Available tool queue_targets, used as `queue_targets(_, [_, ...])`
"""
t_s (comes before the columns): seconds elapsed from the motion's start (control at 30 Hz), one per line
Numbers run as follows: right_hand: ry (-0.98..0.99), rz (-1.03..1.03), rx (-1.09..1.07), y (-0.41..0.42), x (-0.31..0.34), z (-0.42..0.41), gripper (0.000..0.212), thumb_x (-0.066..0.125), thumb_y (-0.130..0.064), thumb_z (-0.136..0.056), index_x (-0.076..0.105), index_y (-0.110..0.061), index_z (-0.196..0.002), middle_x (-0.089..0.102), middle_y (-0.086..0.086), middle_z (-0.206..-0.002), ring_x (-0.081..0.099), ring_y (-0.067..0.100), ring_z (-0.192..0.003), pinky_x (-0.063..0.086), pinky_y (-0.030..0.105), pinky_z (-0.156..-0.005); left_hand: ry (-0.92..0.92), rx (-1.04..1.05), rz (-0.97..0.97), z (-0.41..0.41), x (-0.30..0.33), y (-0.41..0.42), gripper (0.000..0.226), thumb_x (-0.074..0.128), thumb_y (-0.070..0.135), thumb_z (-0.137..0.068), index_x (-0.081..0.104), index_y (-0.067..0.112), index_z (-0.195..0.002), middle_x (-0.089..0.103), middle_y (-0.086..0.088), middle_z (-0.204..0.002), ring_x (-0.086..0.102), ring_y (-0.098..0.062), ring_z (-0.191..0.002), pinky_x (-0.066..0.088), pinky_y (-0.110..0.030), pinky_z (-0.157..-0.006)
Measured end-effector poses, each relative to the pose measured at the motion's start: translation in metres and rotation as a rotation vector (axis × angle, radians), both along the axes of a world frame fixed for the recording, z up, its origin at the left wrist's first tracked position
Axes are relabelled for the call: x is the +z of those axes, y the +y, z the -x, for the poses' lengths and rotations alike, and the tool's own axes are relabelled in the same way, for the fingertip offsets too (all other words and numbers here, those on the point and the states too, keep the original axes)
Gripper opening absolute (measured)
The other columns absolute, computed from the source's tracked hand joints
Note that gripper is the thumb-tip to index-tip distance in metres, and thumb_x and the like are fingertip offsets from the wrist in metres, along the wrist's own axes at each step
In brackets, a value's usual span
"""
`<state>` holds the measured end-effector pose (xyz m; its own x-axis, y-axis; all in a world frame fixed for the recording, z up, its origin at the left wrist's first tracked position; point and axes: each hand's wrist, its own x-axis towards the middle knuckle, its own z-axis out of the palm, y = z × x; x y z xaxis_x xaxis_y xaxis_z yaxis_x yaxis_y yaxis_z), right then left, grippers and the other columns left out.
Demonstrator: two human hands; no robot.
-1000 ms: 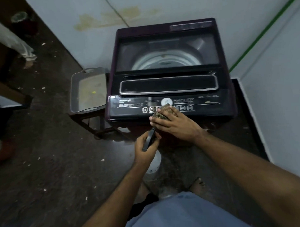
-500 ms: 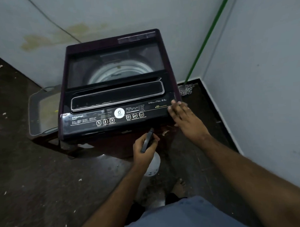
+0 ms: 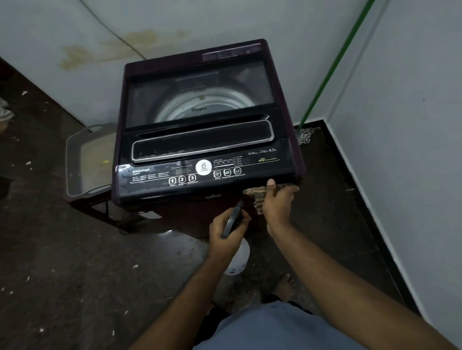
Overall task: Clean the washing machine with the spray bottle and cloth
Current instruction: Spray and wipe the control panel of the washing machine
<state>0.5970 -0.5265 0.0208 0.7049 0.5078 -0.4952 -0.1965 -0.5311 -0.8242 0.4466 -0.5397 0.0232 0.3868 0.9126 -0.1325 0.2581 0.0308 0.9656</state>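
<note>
Over on the left a grey tray (image 3: 85, 164) sits on a low stand just beside the washing machine (image 3: 201, 118), which stands in the corner with its control panel (image 3: 198, 173) facing the person. The left hand (image 3: 228, 234) is curled round the spray bottle (image 3: 236, 255), whose dark trigger head points up and forward at the machine's front, its white body hanging below the fist, so its long axis runs nearly upright, tipped slightly toward the machine. To the right, the right hand (image 3: 276, 203) presses the bunched, patterned cloth (image 3: 255, 193) against the panel's lower front edge near the right corner, thumb up on the lip. I'd keep the cloth flat and drag it steadily along that edge, minding the buttons. A green pole (image 3: 333, 64) leans in the far corner.
</note>
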Motion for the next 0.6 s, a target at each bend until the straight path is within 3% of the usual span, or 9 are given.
queue_targets(0.07, [0.145, -0.024, -0.060, 0.015, -0.004, 0.023, 0.085, 0.050, -0.057, -0.098, 0.019, -0.001, -0.153, 0.056, 0.019, -0.140, 0.060, 0.030, -0.125, 0.054, 0.048, -0.102, -0.017, 0.008, 0.001, 0.016, 0.001, 0.005, 0.012, 0.067, 0.001, -0.096, 0.073, 0.009, -0.088, 0.071, -0.012, -0.080, 0.069, -0.033, -0.076, 0.052, -0.038, -0.068])
queue_targets(0.13, [0.319, -0.061, -0.133, 0.034, 0.006, 0.052, 0.073, 0.051, -0.060, -0.097, 0.045, 0.003, -0.134, 0.074, 0.012, -0.109, 0.074, 0.023, -0.093, 0.063, 0.039, -0.076, -0.033, 0.041, 0.007, 0.039, 0.004, 0.010, 0.010, 0.067, 0.004, -0.094, 0.071, 0.008, -0.086, 0.065, -0.019, -0.075, 0.060, -0.031, -0.067, 0.046, -0.038, -0.063])
queue_targets(0.23, [0.505, -0.093, -0.182, 0.063, 0.035, 0.086, 0.049, 0.044, -0.045, -0.107, 0.060, -0.002, -0.090, 0.067, 0.002, -0.055, 0.060, 0.014, -0.045, 0.048, 0.023, -0.043, -0.052, 0.064, 0.011, 0.073, 0.009, 0.020, 0.013, 0.066, 0.004, -0.095, 0.069, 0.010, -0.084, 0.059, -0.014, -0.068, 0.053, -0.022, -0.064, 0.041, -0.036, -0.062])
queue_targets(0.3, [0.540, -0.061, -0.188, 0.087, 0.047, 0.115, 0.047, 0.039, -0.039, -0.110, 0.054, -0.007, -0.079, 0.059, -0.002, -0.041, 0.051, 0.011, -0.030, 0.041, 0.019, -0.033, -0.045, 0.105, 0.005, 0.108, 0.011, 0.031, 0.022, 0.067, -0.001, -0.096, 0.069, 0.016, -0.082, 0.060, 0.003, -0.067, 0.055, -0.013, -0.065, 0.042, -0.030, -0.063])
queue_targets(0.43, [0.626, -0.058, -0.225, 0.124, 0.048, 0.172, 0.052, 0.027, -0.038, -0.113, 0.058, -0.012, -0.080, 0.062, 0.003, -0.054, 0.047, 0.010, -0.028, 0.031, 0.017, -0.035, -0.028, 0.184, 0.009, 0.175, 0.010, 0.046, 0.017, 0.068, -0.008, -0.097, 0.073, 0.007, -0.092, 0.071, 0.004, -0.079, 0.067, -0.009, -0.077, 0.050, -0.022, -0.071])
queue_targets(0.5, [0.750, -0.094, -0.195, 0.141, 0.049, 0.209, 0.063, 0.018, -0.041, -0.113, 0.062, -0.013, -0.078, 0.064, 0.000, -0.050, 0.043, 0.010, -0.032, 0.023, 0.014, -0.039, -0.047, 0.241, 0.002, 0.207, 0.008, 0.051, 0.012, 0.068, -0.005, -0.096, 0.075, 0.006, -0.096, 0.074, -0.008, -0.084, 0.070, -0.014, -0.083, 0.054, -0.026, -0.074])
queue_targets(0.6, [0.859, -0.083, -0.150, 0.166, 0.060, 0.272, 0.064, 0.015, -0.041, -0.113, 0.055, -0.009, -0.073, 0.057, 0.004, -0.045, 0.036, 0.015, -0.043, 0.024, 0.016, -0.042, -0.053, 0.349, -0.003, 0.251, 0.005, 0.058, 0.007, 0.069, 0.004, -0.094, 0.075, 0.007, -0.094, 0.074, -0.016, -0.084, 0.070, -0.018, -0.080, 0.055, -0.033, -0.071])
